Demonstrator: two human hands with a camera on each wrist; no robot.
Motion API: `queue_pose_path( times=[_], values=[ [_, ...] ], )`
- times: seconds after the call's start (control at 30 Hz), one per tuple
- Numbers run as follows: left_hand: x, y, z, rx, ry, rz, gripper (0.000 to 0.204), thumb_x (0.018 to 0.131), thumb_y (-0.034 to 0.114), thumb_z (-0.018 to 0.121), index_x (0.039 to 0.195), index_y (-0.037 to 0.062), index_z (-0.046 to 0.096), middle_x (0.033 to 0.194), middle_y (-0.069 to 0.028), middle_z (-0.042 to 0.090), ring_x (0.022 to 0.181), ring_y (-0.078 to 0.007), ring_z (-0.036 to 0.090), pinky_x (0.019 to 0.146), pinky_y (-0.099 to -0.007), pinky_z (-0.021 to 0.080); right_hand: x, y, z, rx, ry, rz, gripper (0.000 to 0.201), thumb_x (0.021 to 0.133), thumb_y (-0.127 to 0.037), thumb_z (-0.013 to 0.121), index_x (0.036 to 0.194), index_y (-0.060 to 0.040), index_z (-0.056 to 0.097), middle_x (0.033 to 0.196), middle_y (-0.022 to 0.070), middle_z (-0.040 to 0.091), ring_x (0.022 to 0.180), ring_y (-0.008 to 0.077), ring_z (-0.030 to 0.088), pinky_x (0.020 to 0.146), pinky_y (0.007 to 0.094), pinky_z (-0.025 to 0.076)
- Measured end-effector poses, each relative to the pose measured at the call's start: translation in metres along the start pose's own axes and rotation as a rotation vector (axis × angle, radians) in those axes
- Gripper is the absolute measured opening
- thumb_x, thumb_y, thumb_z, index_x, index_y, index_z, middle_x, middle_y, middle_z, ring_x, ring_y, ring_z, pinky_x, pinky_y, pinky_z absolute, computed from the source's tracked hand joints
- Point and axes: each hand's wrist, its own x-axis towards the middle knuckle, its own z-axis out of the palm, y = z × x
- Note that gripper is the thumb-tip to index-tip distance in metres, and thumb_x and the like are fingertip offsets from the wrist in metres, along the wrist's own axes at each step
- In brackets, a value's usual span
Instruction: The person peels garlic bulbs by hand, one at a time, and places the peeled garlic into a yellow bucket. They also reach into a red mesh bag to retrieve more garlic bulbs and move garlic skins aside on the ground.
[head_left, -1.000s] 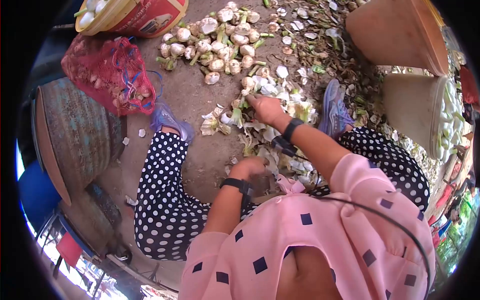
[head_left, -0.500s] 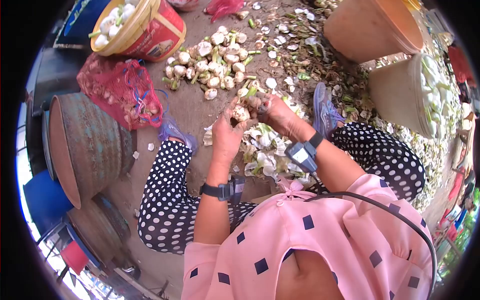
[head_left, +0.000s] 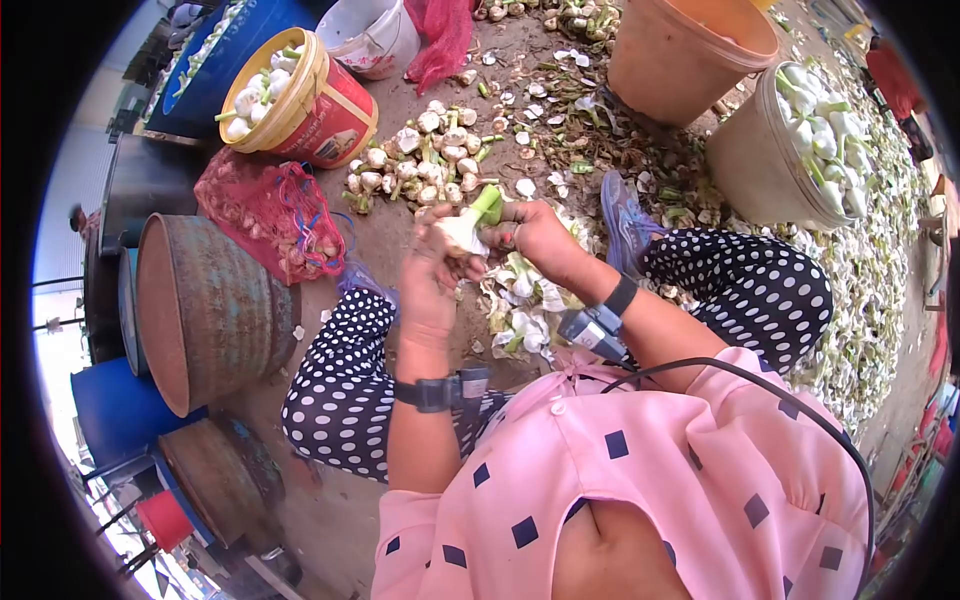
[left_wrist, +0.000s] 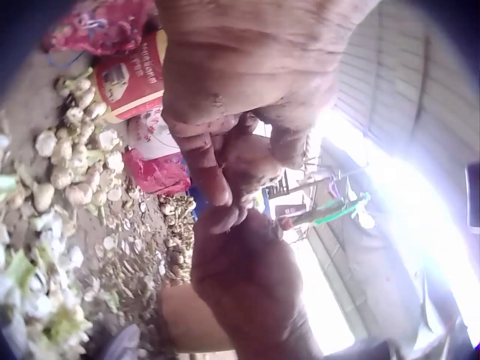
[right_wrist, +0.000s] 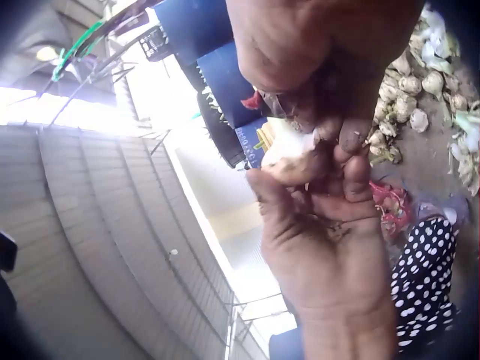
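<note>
A white garlic bulb [head_left: 460, 234] with a short green stem [head_left: 488, 205] is held between both hands in the head view. My left hand [head_left: 428, 285] cups the bulb from the left, its fingers curled round it. From the right, my right hand [head_left: 540, 236] pinches it near the stem, with a small red spot at the thumb. The right wrist view shows the bulb [right_wrist: 292, 159] between the fingertips of both hands, partly hidden by them. Loose garlic skins [head_left: 525, 300] lie on the ground below the hands.
Beyond the hands lies a heap of untrimmed garlic [head_left: 425, 155]. A red net bag [head_left: 275, 215] and a yellow-rimmed bucket [head_left: 330, 110] stand left; a pale bucket of peeled garlic [head_left: 745, 170] and an orange tub [head_left: 670, 60] stand right. Rusty drums [head_left: 215, 310] line the left.
The right hand reached the garlic on the ground first, then the left hand came up from the lap to meet it. The bulb now shows whiter, its green stem upright. The head view has tilted up.
</note>
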Motion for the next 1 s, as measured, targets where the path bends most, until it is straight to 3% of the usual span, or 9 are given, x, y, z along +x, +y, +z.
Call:
queue_pose_path(
  times=[0.07, 0.2, 0.4, 0.53, 0.6, 0.63, 0.73, 0.83, 1.0],
  values=[
    [0.001, -0.001, -0.015, -0.45, -0.215, -0.292, 0.04, 0.092, 0.034, 0.046, 0.115, 0.0026, 0.05, 0.093, -0.0102, 0.061, 0.067, -0.0198, 0.061, 0.057, -0.026, 0.049, 0.0, 0.002, -0.004, -0.433, 0.052, -0.243, 0.021, 0.075, 0.005, 0.056, 0.093, -0.0008, 0.066, 0.079, 0.0048, 0.062, 0.072, 0.0131, 0.059, 0.067, 0.0263, 0.047],
    [-0.013, 0.007, 0.008, -0.297, -0.058, -0.162, 0.032, 0.092, 0.029, 0.047, 0.113, 0.0046, 0.051, 0.095, -0.0097, 0.061, 0.075, -0.0187, 0.06, 0.055, -0.0251, 0.049, -0.007, -0.002, 0.002, -0.3, 0.105, -0.385, 0.026, 0.071, 0.007, 0.056, 0.094, -0.0016, 0.066, 0.071, 0.0037, 0.062, 0.071, 0.0113, 0.056, 0.066, 0.0268, 0.045],
    [-0.023, 0.007, 0.013, 0.091, 0.057, 0.167, 0.04, 0.078, 0.006, 0.065, 0.113, 0.0001, 0.049, 0.094, -0.0096, 0.06, 0.077, -0.0135, 0.06, 0.056, -0.0208, 0.05, -0.013, -0.015, 0.004, -0.262, 0.051, -0.111, 0.024, 0.07, 0.009, 0.054, 0.089, -0.0004, 0.066, 0.073, 0.0023, 0.062, 0.068, 0.0101, 0.054, 0.063, 0.0251, 0.044],
    [-0.022, 0.014, -0.009, -0.001, -0.004, 0.035, 0.045, 0.076, 0.009, 0.069, 0.114, -0.0002, 0.048, 0.092, -0.01, 0.061, 0.076, -0.0151, 0.062, 0.057, -0.0216, 0.051, -0.023, -0.031, 0.006, -0.229, 0.006, -0.037, 0.023, 0.072, 0.007, 0.051, 0.089, 0.0003, 0.065, 0.076, 0.0037, 0.063, 0.069, 0.0114, 0.056, 0.063, 0.0256, 0.045],
    [-0.029, 0.022, -0.018, -0.334, -0.342, -0.11, 0.045, 0.071, 0.012, 0.074, 0.109, 0.0007, 0.052, 0.093, -0.0089, 0.061, 0.076, -0.0142, 0.06, 0.056, -0.0244, 0.052, -0.024, -0.033, 0.009, 0.272, -0.039, 0.189, 0.021, 0.077, 0.004, 0.046, 0.088, 0.0009, 0.064, 0.079, 0.0065, 0.064, 0.071, 0.0149, 0.059, 0.064, 0.0291, 0.046],
    [-0.03, 0.018, -0.019, -0.347, -0.281, -0.081, 0.042, 0.073, 0.014, 0.073, 0.108, 0.0009, 0.054, 0.091, -0.0081, 0.062, 0.072, -0.0134, 0.06, 0.055, -0.0225, 0.049, -0.021, -0.029, 0.01, 0.27, -0.04, 0.193, 0.021, 0.077, 0.004, 0.046, 0.088, 0.0009, 0.064, 0.079, 0.0065, 0.064, 0.071, 0.0149, 0.059, 0.064, 0.0291, 0.046],
    [-0.014, 0.0, -0.027, -0.018, 0.018, 0.046, 0.033, 0.076, 0.013, 0.07, 0.104, 0.0006, 0.057, 0.086, -0.0061, 0.063, 0.067, -0.0115, 0.058, 0.052, -0.0199, 0.044, -0.015, -0.026, 0.013, 0.079, -0.036, -0.011, 0.018, 0.076, 0.003, 0.049, 0.083, -0.0014, 0.065, 0.077, 0.0056, 0.064, 0.067, 0.0167, 0.059, 0.063, 0.0301, 0.046],
    [-0.019, 0.006, -0.023, 0.092, 0.032, 0.022, 0.022, 0.08, 0.012, 0.066, 0.098, 0.0001, 0.06, 0.081, -0.0041, 0.062, 0.062, -0.01, 0.056, 0.051, -0.0195, 0.041, -0.014, -0.024, 0.015, -0.898, -0.067, -0.428, 0.011, 0.074, 0.0, 0.058, 0.083, -0.0024, 0.064, 0.073, 0.0034, 0.063, 0.065, 0.0124, 0.058, 0.061, 0.0289, 0.046],
    [-0.019, 0.007, -0.034, 0.048, 0.096, -0.134, 0.018, 0.082, 0.008, 0.062, 0.097, -0.0007, 0.059, 0.081, -0.0071, 0.063, 0.066, -0.0129, 0.061, 0.054, -0.023, 0.047, -0.017, -0.026, 0.007, -0.267, -0.218, -0.021, 0.014, 0.074, 0.003, 0.057, 0.085, -0.0026, 0.063, 0.08, 0.0051, 0.064, 0.072, 0.0172, 0.062, 0.066, 0.0288, 0.051]
  ],
)
